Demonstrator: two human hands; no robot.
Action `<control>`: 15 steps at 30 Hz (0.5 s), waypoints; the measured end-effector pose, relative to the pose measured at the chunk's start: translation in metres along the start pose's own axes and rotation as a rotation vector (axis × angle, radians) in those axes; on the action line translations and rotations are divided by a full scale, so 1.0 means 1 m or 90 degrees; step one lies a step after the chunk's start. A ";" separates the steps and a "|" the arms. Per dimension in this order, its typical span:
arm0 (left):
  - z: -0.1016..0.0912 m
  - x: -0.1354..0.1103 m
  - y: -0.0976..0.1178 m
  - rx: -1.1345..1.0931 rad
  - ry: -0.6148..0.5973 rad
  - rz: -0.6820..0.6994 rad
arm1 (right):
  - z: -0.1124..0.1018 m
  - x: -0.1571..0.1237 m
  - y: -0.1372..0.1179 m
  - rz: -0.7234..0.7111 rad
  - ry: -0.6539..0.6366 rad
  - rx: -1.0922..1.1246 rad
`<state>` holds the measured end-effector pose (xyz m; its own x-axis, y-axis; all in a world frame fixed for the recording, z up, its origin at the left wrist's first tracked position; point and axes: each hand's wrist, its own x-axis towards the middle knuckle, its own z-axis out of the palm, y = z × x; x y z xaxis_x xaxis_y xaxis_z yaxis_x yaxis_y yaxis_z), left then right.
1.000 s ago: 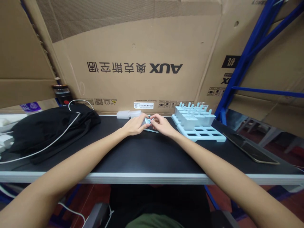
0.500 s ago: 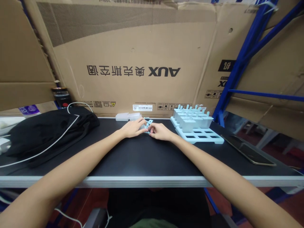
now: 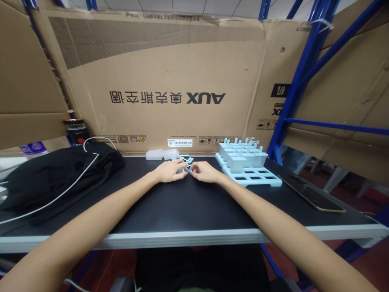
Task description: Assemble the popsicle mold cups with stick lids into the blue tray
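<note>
My left hand [image 3: 170, 171] is closed around a pale translucent popsicle mould cup [image 3: 180, 170], mostly hidden by the fingers. Close beside it, my right hand [image 3: 205, 172] pinches a small light blue popsicle stick [image 3: 189, 171] at the cup's side. Just behind the hands lie several loose light blue sticks [image 3: 189, 160]. Two translucent mould cups [image 3: 154, 154] lie end to end behind my left hand.
At the right stands a light blue mould rack [image 3: 261, 181] bearing several cups with sticks [image 3: 237, 164] upright. A dark phone [image 3: 322, 198] lies at the right edge. Black cloth [image 3: 69, 174] with a white cable covers the left side. A cardboard wall [image 3: 146, 117] closes the back.
The camera view has tilted up a little, so the scene sits lower. My hands stay together at the same spot, and the stick between them shows more clearly.
</note>
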<state>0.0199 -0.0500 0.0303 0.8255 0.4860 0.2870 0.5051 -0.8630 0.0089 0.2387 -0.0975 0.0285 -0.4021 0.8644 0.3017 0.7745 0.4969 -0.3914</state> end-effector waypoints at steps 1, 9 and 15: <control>0.000 0.000 0.000 -0.008 0.004 0.000 | -0.002 0.000 0.000 0.012 0.012 0.000; 0.009 0.004 -0.006 -0.171 0.077 0.009 | -0.014 -0.002 0.002 0.048 0.085 0.007; 0.011 0.005 -0.003 -0.207 0.108 0.034 | -0.015 -0.002 0.002 0.051 0.101 0.051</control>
<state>0.0249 -0.0432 0.0209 0.7817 0.4326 0.4492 0.3333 -0.8986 0.2852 0.2484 -0.0993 0.0401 -0.2538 0.8819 0.3974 0.7575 0.4367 -0.4852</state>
